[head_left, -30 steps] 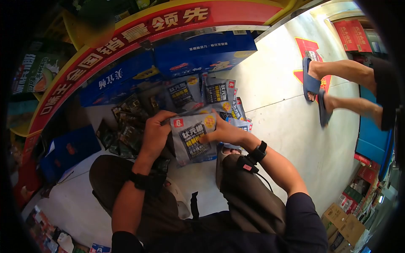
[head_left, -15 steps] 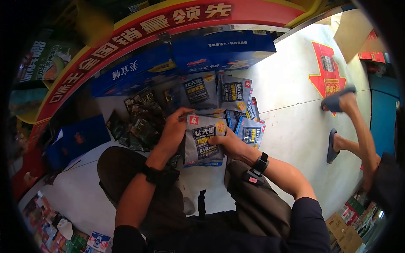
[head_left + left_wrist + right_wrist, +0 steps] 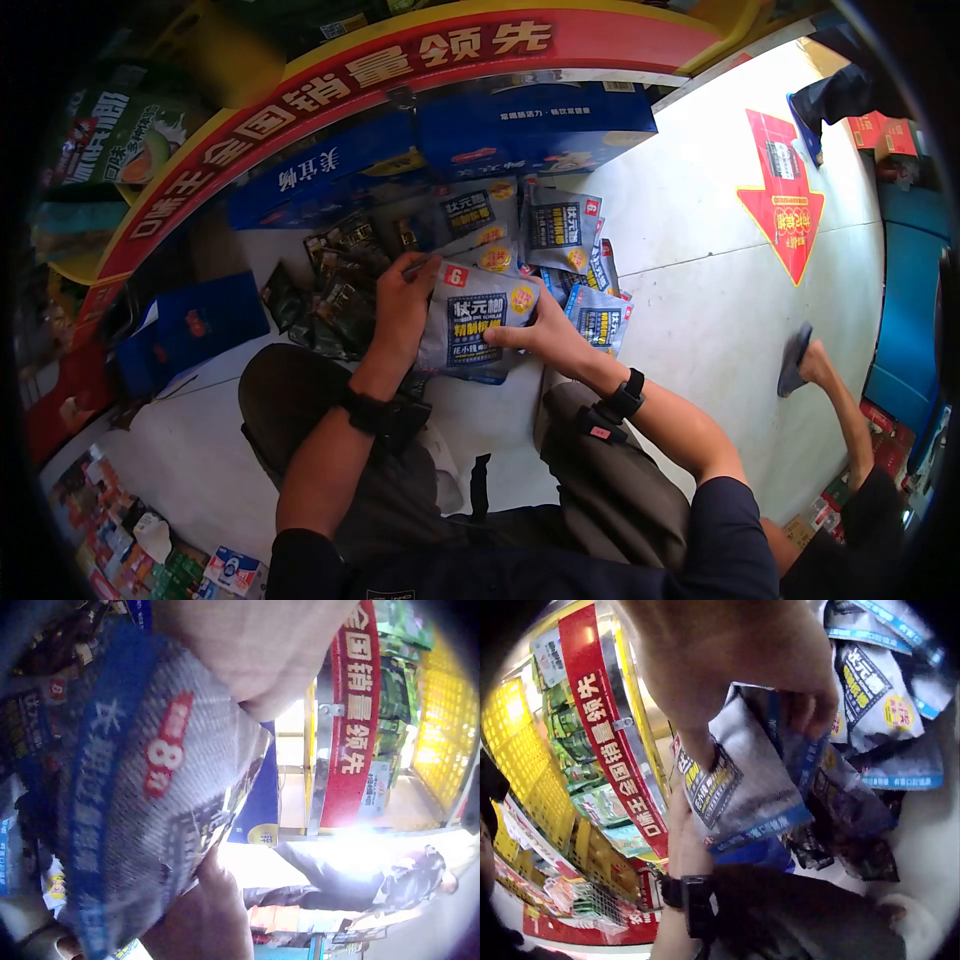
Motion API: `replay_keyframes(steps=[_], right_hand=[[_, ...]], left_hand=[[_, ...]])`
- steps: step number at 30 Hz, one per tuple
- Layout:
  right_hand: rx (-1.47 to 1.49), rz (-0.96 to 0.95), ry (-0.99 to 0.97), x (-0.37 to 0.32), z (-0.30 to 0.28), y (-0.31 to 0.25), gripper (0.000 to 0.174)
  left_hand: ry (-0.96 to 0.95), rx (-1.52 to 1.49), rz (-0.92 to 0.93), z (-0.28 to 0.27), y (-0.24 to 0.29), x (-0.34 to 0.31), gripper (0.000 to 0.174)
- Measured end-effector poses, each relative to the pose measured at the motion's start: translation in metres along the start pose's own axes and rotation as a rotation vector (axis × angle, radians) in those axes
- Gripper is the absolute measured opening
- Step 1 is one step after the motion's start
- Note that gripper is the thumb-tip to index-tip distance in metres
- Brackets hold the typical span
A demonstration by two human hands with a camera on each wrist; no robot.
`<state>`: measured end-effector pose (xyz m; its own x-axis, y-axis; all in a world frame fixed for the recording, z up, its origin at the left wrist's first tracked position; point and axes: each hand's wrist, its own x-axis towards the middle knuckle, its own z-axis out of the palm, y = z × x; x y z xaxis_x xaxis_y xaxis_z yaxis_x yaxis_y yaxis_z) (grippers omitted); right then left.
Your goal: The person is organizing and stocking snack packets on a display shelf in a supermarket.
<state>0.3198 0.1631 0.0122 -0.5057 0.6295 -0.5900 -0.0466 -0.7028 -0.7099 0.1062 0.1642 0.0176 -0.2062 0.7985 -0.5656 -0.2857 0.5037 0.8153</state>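
Note:
In the head view both hands hold grey snack bags [image 3: 470, 310] upright above the knees, printed side facing me. My left hand [image 3: 403, 305] grips their left edge. My right hand [image 3: 550, 335] pinches the right side, thumb flat on the front and fingers behind. In the right wrist view, a second bag [image 3: 806, 761] with a blue band shows behind the front one, by the right fingers. The left wrist view shows a bag's grey back [image 3: 161, 817] with a red price mark. Further similar grey bags [image 3: 555, 228] lie on the floor just beyond the hands.
Dark green packets [image 3: 340, 300] are heaped left of the hands. Blue cartons [image 3: 535, 130] stand behind the bags, under a shelf with a red banner [image 3: 370, 80]. A blue box [image 3: 205, 320] sits at left. People's legs [image 3: 835, 390] show at right, near a red floor arrow [image 3: 785, 200].
Both hands keep their hold on the bags, which have tilted slightly. My view has shifted to the right. A passer-by has walked closer on the right, and another foot shows at the upper right.

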Motion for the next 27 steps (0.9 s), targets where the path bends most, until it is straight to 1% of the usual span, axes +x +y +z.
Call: replay_keyframes(steps=[1, 2, 3, 5, 6, 7, 8, 9, 10, 11, 12, 13, 14, 15, 16, 17, 18, 19, 20, 21, 23, 24, 27], right_hand=[[-0.114, -0.009, 0.007, 0.000, -0.001, 0.001, 0.096], [-0.538, -0.045, 0.150, 0.005, -0.006, 0.013, 0.107], [-0.537, -0.043, 0.147, 0.008, -0.010, 0.015, 0.107], [-0.936, -0.200, 0.187, 0.014, -0.018, 0.018, 0.117], [-0.481, -0.095, 0.073, 0.017, -0.021, 0.019, 0.110], [-0.482, -0.093, 0.069, 0.016, -0.017, 0.007, 0.110], [-0.286, 0.013, -0.028, 0.013, -0.015, -0.006, 0.110], [-0.089, 0.116, -0.123, 0.012, -0.012, -0.015, 0.112], [-0.153, 0.006, -0.082, 0.008, -0.010, -0.014, 0.082], [-0.152, 0.004, -0.083, 0.009, -0.011, -0.013, 0.082], [-0.027, 0.004, -0.163, 0.011, -0.014, -0.013, 0.078], [0.096, 0.004, -0.241, 0.013, -0.016, -0.014, 0.074], [0.180, 0.011, -0.229, 0.011, -0.017, -0.013, 0.066], [0.178, 0.011, -0.226, 0.010, -0.020, -0.010, 0.066], [0.254, 0.047, -0.227, 0.010, -0.024, -0.006, 0.065], [0.330, 0.084, -0.228, 0.011, -0.028, -0.003, 0.064], [0.329, 0.087, -0.230, 0.010, -0.032, -0.001, 0.064], [0.431, 0.119, -0.244, 0.010, -0.036, 0.001, 0.064], [0.533, 0.149, -0.256, 0.010, -0.041, 0.001, 0.063], [0.531, 0.150, -0.258, 0.009, -0.043, -0.002, 0.063], [0.512, 0.132, -0.290, 0.007, -0.046, -0.008, 0.062], [0.506, 0.134, -0.333, 0.009, -0.048, -0.008, 0.063], [0.415, 0.137, -0.376, 0.012, -0.051, -0.005, 0.063]], left_hand=[[-0.004, 0.028, -0.033, -0.003, 0.000, 0.002, 0.015], [-0.009, 0.054, -0.066, -0.005, -0.001, 0.002, 0.016], [-0.007, 0.054, -0.068, -0.005, -0.002, 0.001, 0.016], [-0.010, -0.131, -0.104, -0.004, -0.004, -0.002, 0.019], [-0.008, -0.132, -0.104, -0.006, -0.005, -0.001, 0.019], [-0.052, -0.158, -0.164, -0.010, -0.007, 0.001, 0.022], [-0.098, -0.184, -0.225, -0.013, -0.009, 0.002, 0.024], [-0.096, -0.184, -0.223, -0.012, -0.006, 0.002, 0.024], [-0.122, -0.172, -0.221, -0.011, -0.003, 0.002, 0.026], [-0.149, -0.160, -0.220, -0.010, 0.000, 0.001, 0.028], [-0.192, -0.134, -0.247, -0.011, 0.003, 0.001, 0.033], [-0.194, -0.135, -0.245, -0.009, 0.004, 0.000, 0.033], [-0.233, -0.172, -0.262, -0.006, 0.004, -0.001, 0.035], [-0.270, -0.209, -0.281, -0.005, 0.004, -0.003, 0.037], [-0.303, -0.196, -0.286, -0.008, 0.004, -0.003, 0.041], [-0.301, -0.197, -0.286, -0.010, 0.004, -0.003, 0.041], [-0.400, -0.250, -0.269, -0.012, 0.006, -0.004, 0.043], [-0.499, -0.301, -0.251, -0.014, 0.008, -0.006, 0.045], [-0.548, -0.323, -0.270, -0.017, 0.011, -0.006, 0.050], [-0.546, -0.324, -0.268, -0.015, 0.016, -0.009, 0.050], [-0.556, -0.103, -0.192, -0.009, 0.023, -0.015, 0.054], [-0.537, -0.039, -0.181, -0.008, 0.021, -0.013, 0.058], [-0.518, 0.026, -0.147, -0.010, 0.012, -0.015, 0.056]])
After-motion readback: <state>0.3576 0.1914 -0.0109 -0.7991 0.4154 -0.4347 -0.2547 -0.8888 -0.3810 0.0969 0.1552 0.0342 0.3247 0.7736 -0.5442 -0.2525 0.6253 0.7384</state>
